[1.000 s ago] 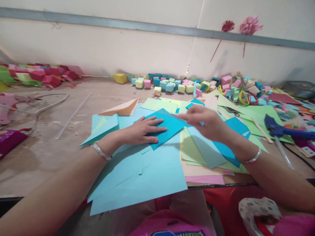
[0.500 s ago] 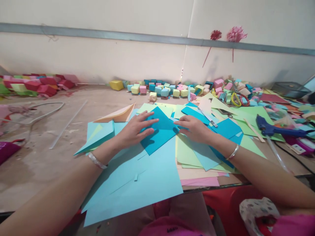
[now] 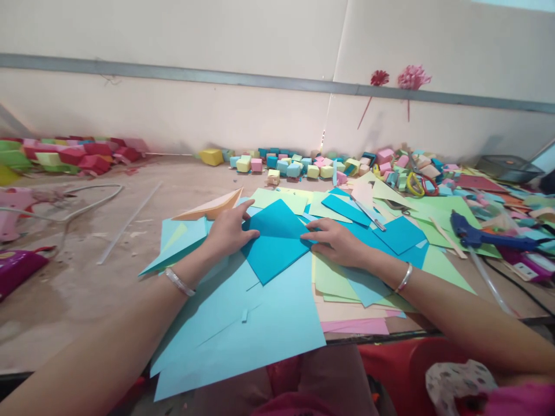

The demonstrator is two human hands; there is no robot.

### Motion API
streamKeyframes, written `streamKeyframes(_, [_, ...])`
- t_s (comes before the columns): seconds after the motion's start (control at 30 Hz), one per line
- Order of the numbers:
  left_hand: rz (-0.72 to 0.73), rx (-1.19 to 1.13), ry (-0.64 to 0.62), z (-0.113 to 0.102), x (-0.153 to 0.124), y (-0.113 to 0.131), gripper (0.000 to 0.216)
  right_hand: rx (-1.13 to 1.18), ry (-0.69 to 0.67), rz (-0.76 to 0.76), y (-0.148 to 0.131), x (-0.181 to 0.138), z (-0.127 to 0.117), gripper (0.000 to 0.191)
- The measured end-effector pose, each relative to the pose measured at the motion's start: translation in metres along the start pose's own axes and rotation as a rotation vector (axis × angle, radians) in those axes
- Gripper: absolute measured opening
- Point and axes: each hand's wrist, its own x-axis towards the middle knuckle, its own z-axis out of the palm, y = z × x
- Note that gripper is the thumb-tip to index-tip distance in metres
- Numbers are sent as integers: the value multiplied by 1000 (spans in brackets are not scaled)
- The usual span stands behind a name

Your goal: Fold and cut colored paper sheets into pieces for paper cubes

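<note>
Far left of the frame, a magenta packet (image 3: 17, 268) is lying on the bare table (image 3: 87, 283), and a heap of red and pink paper boxes (image 3: 78, 155) is sitting against the wall at upper left. Moving toward centre, a large light blue sheet (image 3: 260, 329) is hanging over the table's near edge. I am watching the left hand (image 3: 229, 231), bracelet at the wrist, pressing down on the left corner of the teal paper (image 3: 275, 245), with its fingers laid together, its thumb spread upward, and nothing gripped. The teal paper is lying at the centre of the frame on top of the light blue sheet, with a crease running across it between the two hands. The right hand (image 3: 336, 242) is pressing on the paper's right corner, fingers extended flat and pointing left, pinching nothing that I can make out. Under that wrist, green sheets (image 3: 333, 277) are fanning out. Behind, at upper centre, a row of small paper cubes (image 3: 295, 164) is lining the wall. Further right, scissors with yellow and red handles (image 3: 418, 185) are lying among scraps, and a blue glue gun (image 3: 477, 234) is resting at the right edge of the frame.
</note>
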Motion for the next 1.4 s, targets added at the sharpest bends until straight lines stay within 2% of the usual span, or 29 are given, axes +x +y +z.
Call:
streamKeyframes(0.17, [-36, -271, 57, -6, -2, 5, 58, 113, 53, 101, -6, 1, -2, 52])
streamKeyframes(0.27, [-39, -577, 55, -6, -2, 8, 43, 217, 183, 248, -8, 2, -6, 62])
streamKeyframes(0.33, [-61, -743, 57, -5, -3, 10, 35, 282, 281, 365, -8, 2, -10, 59])
streamKeyframes(0.4, [-95, -828, 76, -5, -5, 13, 30, 359, 348, 460, -7, 3, -13, 48])
streamKeyframes(0.53, [-191, -863, 142, -6, -6, 14, 29, 674, 375, 601, -4, 6, -16, 24])
streamKeyframes(0.6, [-231, -860, 208, -4, -3, 10, 29, 827, 440, 722, -1, 8, -17, 21])
streamKeyframes(0.7, [-261, -838, 305, -2, 2, 0, 28, 938, 639, 868, 12, 8, -25, 26])
streamKeyframes(0.83, [-266, -793, 320, -1, 4, -2, 31, 974, 851, 886, 37, 5, -40, 21])
streamKeyframes(0.97, [-260, -780, 294, -2, 0, 6, 33, 1010, 972, 912, 52, 2, -47, 20])
streamKeyframes(1.07, [-280, -819, 337, -1, 1, 7, 36, 1024, 997, 914, 52, 3, -47, 19])
streamKeyframes(1.2, [-338, -926, 487, 0, 7, 1, 44, 1029, 985, 901, 49, 5, -42, 23])
streamKeyframes(1.3, [-349, -999, 578, -1, 9, 1, 45, 1020, 949, 914, 47, 4, -37, 33])
streamKeyframes(1.4, [-337, -1063, 613, -5, 8, 5, 49, 1011, 907, 924, 43, 4, -31, 49])
